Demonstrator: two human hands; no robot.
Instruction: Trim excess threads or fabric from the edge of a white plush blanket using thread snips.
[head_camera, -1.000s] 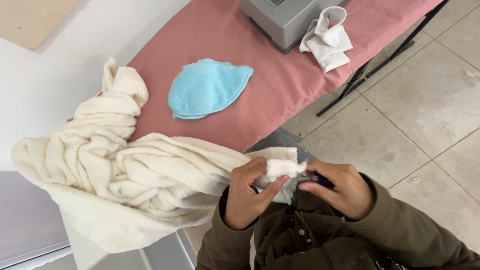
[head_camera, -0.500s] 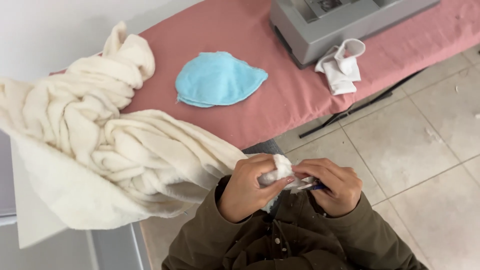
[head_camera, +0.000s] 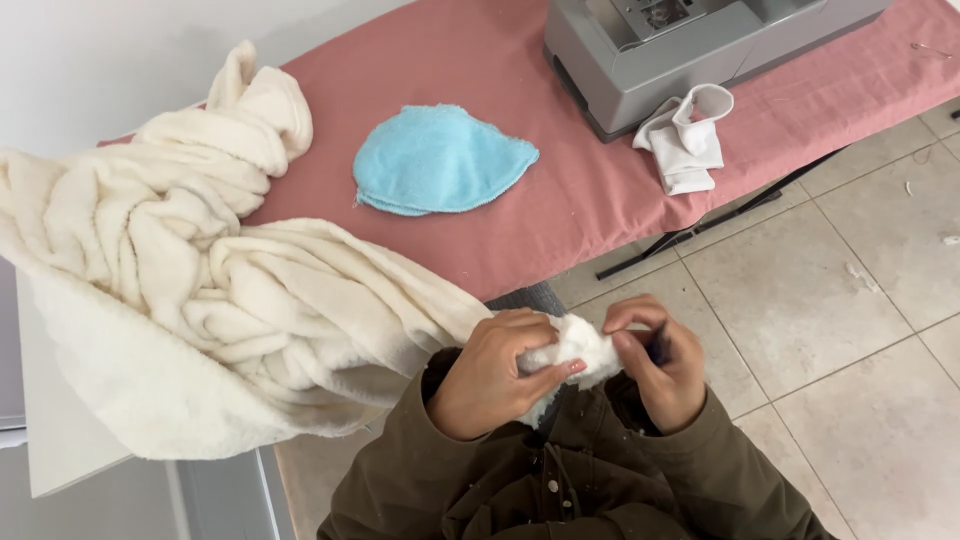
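Note:
A big cream fleece fabric lies bunched on the pink-covered table and trails down toward my chest. My left hand pinches its end, a small fluffy bit of the fabric, between thumb and fingers. Close beside it, my right hand is curled around a small dark tool that is mostly hidden, and its fingertips touch the same bit of fabric. Both hands are held close to my olive jacket.
A stack of light blue fabric pieces lies mid-table. A grey sewing machine stands at the back right, with a folded white cloth in front of it. Tiled floor with lint specks lies to the right, and black table legs show below.
My view has shifted, so the table and fabric appear further right and lower. My hands stay together on the fabric end, with small finger movements.

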